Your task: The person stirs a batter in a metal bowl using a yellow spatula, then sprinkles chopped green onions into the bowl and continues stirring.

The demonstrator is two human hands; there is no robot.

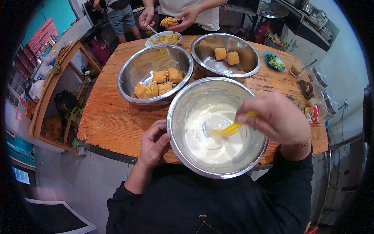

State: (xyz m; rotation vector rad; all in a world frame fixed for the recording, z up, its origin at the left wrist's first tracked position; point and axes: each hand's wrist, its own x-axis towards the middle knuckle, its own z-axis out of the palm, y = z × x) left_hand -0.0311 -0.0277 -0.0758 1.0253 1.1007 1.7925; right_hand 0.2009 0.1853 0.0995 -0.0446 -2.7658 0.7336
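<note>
A large steel mixing bowl (180, 102) with creamy white batter (198, 146) stands at the table's near edge. My left hand (154, 144) grips its left rim, with the thumb at the edge and the fingers against the outside wall. Closed around the yellow handle of a whisk (230, 130), my right hand (272, 117) is over the bowl's right side, smeared by motion. The whisk's head is in the batter, blurred. Behind to the left, a steel bowl (126, 74) holds several golden tofu pieces (159, 77) stuffed with sprouts.
Another steel bowl (253, 58) holds plain tofu pieces (220, 54). Across the wooden table (105, 113), a co-worker's hands (187, 19) hold a stuffed piece and a spoon over a plate of filling (167, 39). Chopped greens (274, 61) and a glass (296, 69) stand at right.
</note>
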